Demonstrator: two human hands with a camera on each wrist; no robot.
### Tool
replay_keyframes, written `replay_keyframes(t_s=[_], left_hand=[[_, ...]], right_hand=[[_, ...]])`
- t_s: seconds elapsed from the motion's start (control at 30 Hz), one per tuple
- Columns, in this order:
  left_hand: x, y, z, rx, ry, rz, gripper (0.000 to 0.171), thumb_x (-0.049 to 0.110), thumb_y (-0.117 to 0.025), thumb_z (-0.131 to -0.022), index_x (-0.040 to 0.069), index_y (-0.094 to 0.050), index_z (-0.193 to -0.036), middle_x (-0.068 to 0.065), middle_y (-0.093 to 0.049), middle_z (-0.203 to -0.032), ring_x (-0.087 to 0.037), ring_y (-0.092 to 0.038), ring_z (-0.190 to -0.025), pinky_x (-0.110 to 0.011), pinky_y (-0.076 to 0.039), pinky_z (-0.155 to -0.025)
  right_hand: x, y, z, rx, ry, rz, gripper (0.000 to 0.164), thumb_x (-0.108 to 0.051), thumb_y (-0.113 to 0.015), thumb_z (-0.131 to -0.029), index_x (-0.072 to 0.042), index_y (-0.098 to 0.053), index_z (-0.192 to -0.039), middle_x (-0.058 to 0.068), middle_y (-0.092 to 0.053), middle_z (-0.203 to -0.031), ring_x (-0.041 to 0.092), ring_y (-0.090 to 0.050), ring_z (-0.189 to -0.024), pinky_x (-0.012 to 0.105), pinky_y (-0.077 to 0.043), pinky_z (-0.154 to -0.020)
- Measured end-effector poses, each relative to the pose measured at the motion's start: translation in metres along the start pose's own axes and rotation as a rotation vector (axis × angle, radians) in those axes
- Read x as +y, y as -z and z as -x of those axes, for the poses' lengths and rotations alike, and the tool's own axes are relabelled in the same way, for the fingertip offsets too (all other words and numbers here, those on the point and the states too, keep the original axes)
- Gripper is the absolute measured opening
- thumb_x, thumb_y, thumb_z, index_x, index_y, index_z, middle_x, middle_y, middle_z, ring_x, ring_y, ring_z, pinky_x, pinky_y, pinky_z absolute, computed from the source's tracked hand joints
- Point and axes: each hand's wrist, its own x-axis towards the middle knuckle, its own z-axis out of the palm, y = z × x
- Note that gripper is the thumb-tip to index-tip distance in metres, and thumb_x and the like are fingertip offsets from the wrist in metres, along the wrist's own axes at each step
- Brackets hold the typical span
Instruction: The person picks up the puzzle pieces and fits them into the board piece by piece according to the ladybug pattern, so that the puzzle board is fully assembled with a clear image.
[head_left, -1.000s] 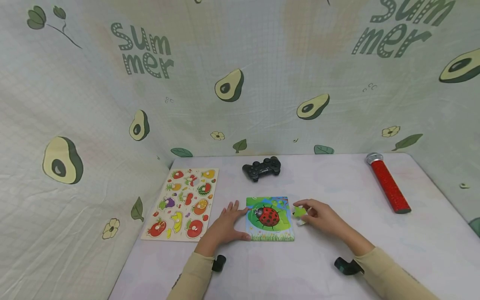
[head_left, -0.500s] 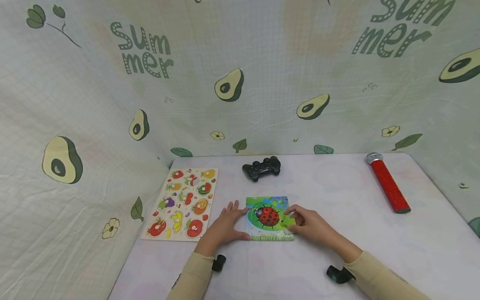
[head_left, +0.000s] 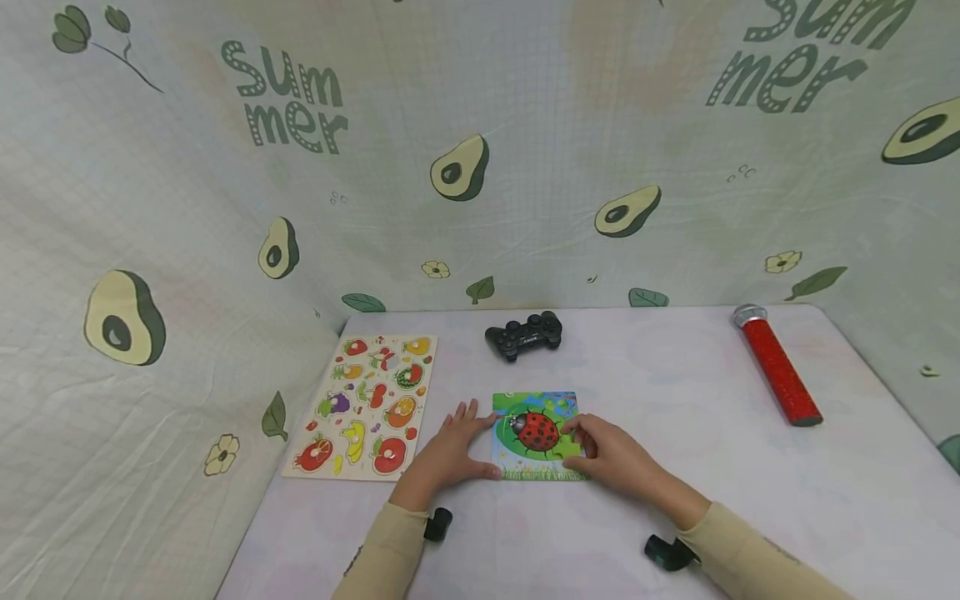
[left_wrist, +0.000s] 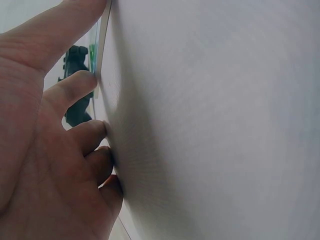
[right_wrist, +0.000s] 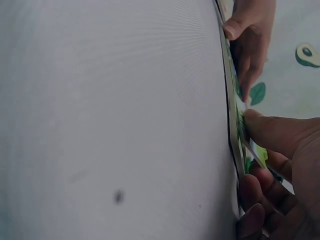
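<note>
A square ladybug jigsaw puzzle (head_left: pixel 525 468) lies flat on the table between the two hands. My left hand (head_left: pixel 447 455) spreads its fingers at the puzzle's left side, thumb and forefinger touching its edge. In the left wrist view that thin edge (left_wrist: pixel 104 42) meets the thumb and forefinger. Over the puzzle's right part, my right hand (head_left: pixel 618 458) pinches a green puzzle piece (right_wrist: pixel 256 154), seen tilted in the right wrist view between thumb and fingers. The fingers hide most of the piece and the puzzle's right edge in the head view.
A fruit puzzle board (head_left: pixel 375 367) lies to the left. Behind the puzzle sits a black game controller (head_left: pixel 525 336). A red microphone (head_left: pixel 780 371) lies at the far right. Patterned cloth (head_left: pixel 525 100) rises behind the table (head_left: pixel 675 358).
My right hand has moved left with the green puzzle piece, from beside the puzzle to over its right part. The left hand has stayed in place.
</note>
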Motion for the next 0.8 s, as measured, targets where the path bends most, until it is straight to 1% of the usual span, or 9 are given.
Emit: replay_keyframes(t_s=[0.13, 0.27, 0.43, 0.67, 0.8], left_hand=[[0.0001, 0.0002, 0.0001, 0.003, 0.0, 0.001, 0.095, 0.05, -0.087, -0.075, 0.026, -0.043, -0.156, -0.011, -0.016, -0.169, -0.029, -0.006, -0.157, -0.048, -0.011, -0.127], [0.0011, 0.0008, 0.0003, 0.003, -0.002, 0.006, 0.096, 0.049, -0.088, -0.075, 0.025, -0.044, -0.156, -0.012, -0.016, -0.169, -0.03, -0.006, -0.157, -0.049, -0.011, -0.127], [0.0005, 0.0001, 0.0003, 0.005, -0.004, 0.005, 0.096, 0.049, -0.088, -0.075, 0.025, -0.044, -0.156, -0.012, -0.016, -0.169, -0.03, -0.006, -0.157, -0.049, -0.011, -0.127], [-0.0008, -0.0011, -0.0005, 0.006, -0.011, -0.004, 0.096, 0.05, -0.087, -0.075, 0.025, -0.044, -0.156, -0.012, -0.016, -0.169, -0.03, -0.007, -0.157, -0.048, -0.011, -0.127], [-0.0006, -0.001, -0.0006, 0.009, -0.012, -0.009, 0.095, 0.05, -0.087, -0.075, 0.025, -0.044, -0.156, -0.012, -0.016, -0.169, -0.03, -0.007, -0.157, -0.049, -0.012, -0.127]], right_hand=[[-0.0004, -0.0023, 0.0001, 0.015, 0.008, 0.04, 0.04, -0.029, -0.083, -0.086, -0.013, -0.067, -0.118, -0.007, -0.054, -0.092, 0.002, -0.048, -0.07, 0.022, -0.043, -0.06], [-0.0024, -0.0026, -0.0003, -0.004, -0.026, 0.058, 0.04, -0.031, -0.083, -0.086, -0.014, -0.068, -0.12, -0.006, -0.052, -0.095, 0.004, -0.047, -0.072, 0.022, -0.042, -0.061], [-0.0037, -0.0004, 0.0003, -0.027, -0.038, 0.06, 0.045, -0.032, -0.082, -0.087, -0.012, -0.068, -0.125, -0.006, -0.052, -0.096, 0.005, -0.047, -0.073, 0.022, -0.041, -0.061], [0.0008, 0.0037, 0.0025, -0.063, -0.019, 0.083, 0.046, -0.03, -0.084, -0.085, -0.016, -0.07, -0.126, -0.005, -0.049, -0.097, 0.005, -0.046, -0.078, 0.022, -0.042, -0.065], [0.0002, 0.0061, 0.0031, -0.074, 0.0, 0.101, 0.045, -0.031, -0.083, -0.086, -0.015, -0.072, -0.126, -0.005, -0.049, -0.098, 0.005, -0.045, -0.079, 0.022, -0.041, -0.065]])
